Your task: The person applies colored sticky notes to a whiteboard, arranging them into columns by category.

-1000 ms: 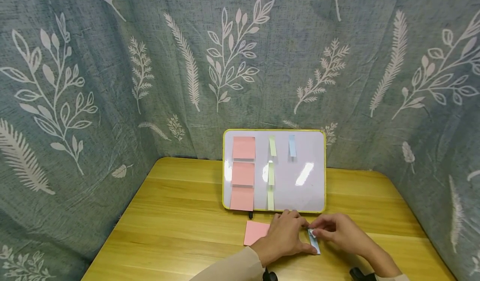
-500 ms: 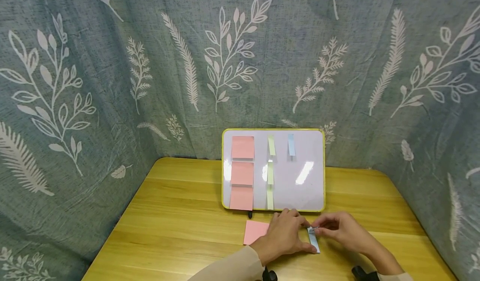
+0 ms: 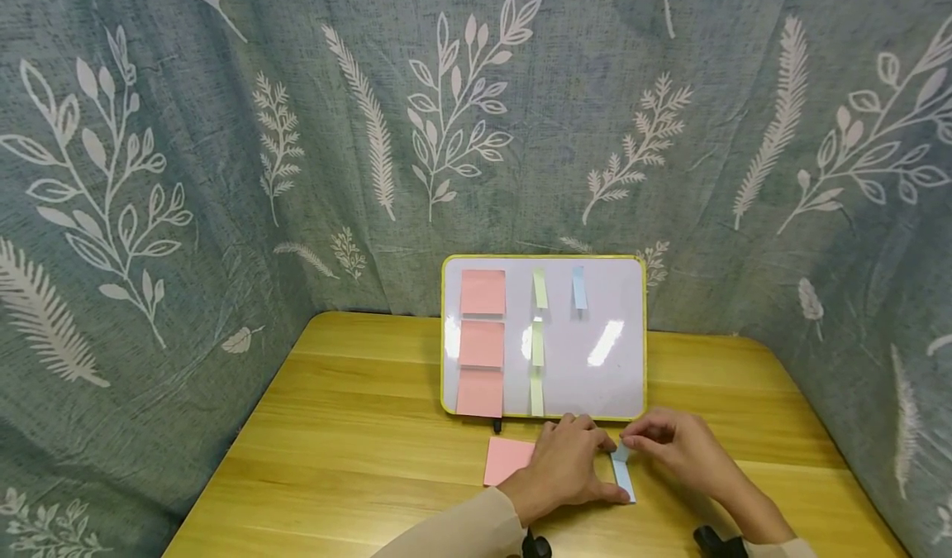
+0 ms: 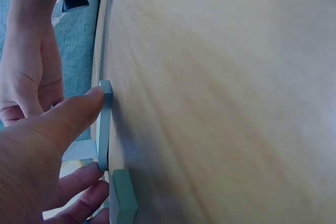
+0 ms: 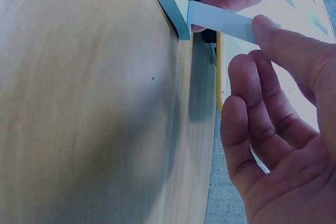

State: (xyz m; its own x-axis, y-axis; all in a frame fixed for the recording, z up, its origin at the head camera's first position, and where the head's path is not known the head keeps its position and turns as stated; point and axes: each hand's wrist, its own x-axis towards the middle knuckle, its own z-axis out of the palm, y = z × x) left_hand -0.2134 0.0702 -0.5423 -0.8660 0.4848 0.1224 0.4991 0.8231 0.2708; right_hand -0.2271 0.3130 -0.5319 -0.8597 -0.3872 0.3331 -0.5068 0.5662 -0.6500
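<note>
A narrow pad of light blue sticky notes (image 3: 625, 484) lies on the table in front of the whiteboard. My left hand (image 3: 561, 471) holds it at its two ends, thumb at the near end and a fingertip at the far end. My right hand (image 3: 687, 450) pinches the free end of the top blue note (image 5: 223, 20) between thumb and index finger. That note stands up off the pad, its other end still at the pad's far end. In the left wrist view a green sticky-note pad (image 4: 124, 198) sits beside the left fingers, hidden behind the hand in the head view.
A yellow-rimmed whiteboard (image 3: 595, 384) stands behind the hands, bearing three pink notes (image 3: 482, 343), three narrow green notes (image 3: 537, 343) and one blue note (image 3: 578, 288). A pink pad (image 3: 508, 461) lies left of my left hand, partly covered. A patterned curtain (image 3: 476, 236) surrounds the table.
My right hand has risen slightly away from the pad, and the top blue note has lifted from curled to nearly straight. The left hand keeps its place on the pad.
</note>
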